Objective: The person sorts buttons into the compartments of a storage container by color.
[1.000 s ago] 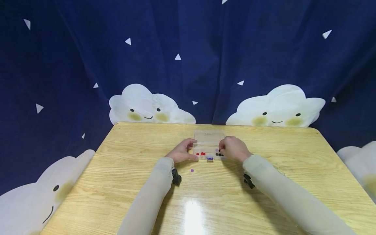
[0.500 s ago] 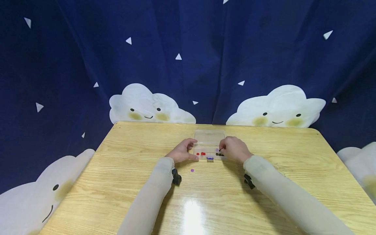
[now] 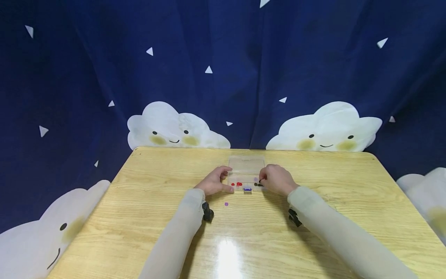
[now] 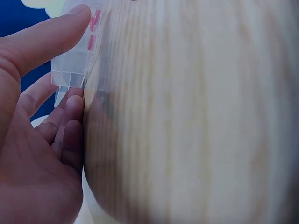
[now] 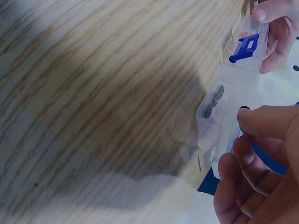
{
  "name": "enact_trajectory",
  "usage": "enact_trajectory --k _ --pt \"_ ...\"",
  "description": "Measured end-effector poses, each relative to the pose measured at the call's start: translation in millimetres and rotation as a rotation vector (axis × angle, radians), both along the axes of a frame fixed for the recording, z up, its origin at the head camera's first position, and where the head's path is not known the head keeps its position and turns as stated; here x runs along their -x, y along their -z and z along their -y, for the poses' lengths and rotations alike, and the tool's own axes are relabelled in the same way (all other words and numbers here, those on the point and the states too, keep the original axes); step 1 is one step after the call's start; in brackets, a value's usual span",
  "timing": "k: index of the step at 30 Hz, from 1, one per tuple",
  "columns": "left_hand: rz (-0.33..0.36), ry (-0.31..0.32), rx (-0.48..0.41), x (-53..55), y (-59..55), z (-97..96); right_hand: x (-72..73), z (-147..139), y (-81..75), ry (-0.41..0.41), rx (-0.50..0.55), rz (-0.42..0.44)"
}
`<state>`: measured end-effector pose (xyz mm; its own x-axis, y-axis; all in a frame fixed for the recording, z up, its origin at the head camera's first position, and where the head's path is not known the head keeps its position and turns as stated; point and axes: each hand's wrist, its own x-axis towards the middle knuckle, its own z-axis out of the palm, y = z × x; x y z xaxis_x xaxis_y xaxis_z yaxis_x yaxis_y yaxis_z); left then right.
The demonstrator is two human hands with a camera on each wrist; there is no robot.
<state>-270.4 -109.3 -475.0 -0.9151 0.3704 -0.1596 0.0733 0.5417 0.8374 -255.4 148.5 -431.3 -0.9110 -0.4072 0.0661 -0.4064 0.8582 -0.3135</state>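
A clear plastic compartment box [image 3: 246, 179] stands on the table with its lid [image 3: 246, 164] raised at the back. Several small red discs [image 3: 239, 184] lie in its left part, several black discs [image 5: 213, 103] in its right part. A blue latch [image 5: 245, 48] sits at the middle of the front side. My left hand [image 3: 214, 181] holds the box's left end, thumb at the front, fingers curled around the end. Over the right compartment, my right hand [image 3: 277, 179] pinches a small black disc [image 5: 244, 108] between thumb and finger; most of that disc is hidden.
One purple disc [image 3: 226, 204] lies on the wooden table [image 3: 254, 240] in front of the box. Behind the table's far edge hangs a dark blue curtain [image 3: 188, 58] with cloud prints.
The head view has shifted slightly. Both hands keep nearly the same place at the box, and the black disc stays pinched in the right hand.
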Motion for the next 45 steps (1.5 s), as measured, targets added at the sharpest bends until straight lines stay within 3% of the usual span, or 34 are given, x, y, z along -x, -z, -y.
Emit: enact_trajectory --k 16,24,33,40,45 --pt "-0.002 -0.001 -0.021 -1.3 0.2 1.7 -1.0 1.6 1.7 0.011 0.027 -0.016" --pt "-0.005 -0.001 -0.006 -0.9 -0.3 0.8 -11.2 10.3 2.4 -0.1 0.112 -0.068" --pt "-0.02 0.002 -0.002 -0.4 -0.2 1.0 -32.8 37.5 5.4 -0.276 0.244 -0.021" --pt "-0.044 0.003 0.028 -0.2 -1.7 2.2 -46.1 60.9 16.6 -0.332 0.194 0.003" --pt "-0.042 0.009 0.028 -0.1 -1.6 2.8 -49.8 72.3 25.2 -0.366 0.149 -0.038"
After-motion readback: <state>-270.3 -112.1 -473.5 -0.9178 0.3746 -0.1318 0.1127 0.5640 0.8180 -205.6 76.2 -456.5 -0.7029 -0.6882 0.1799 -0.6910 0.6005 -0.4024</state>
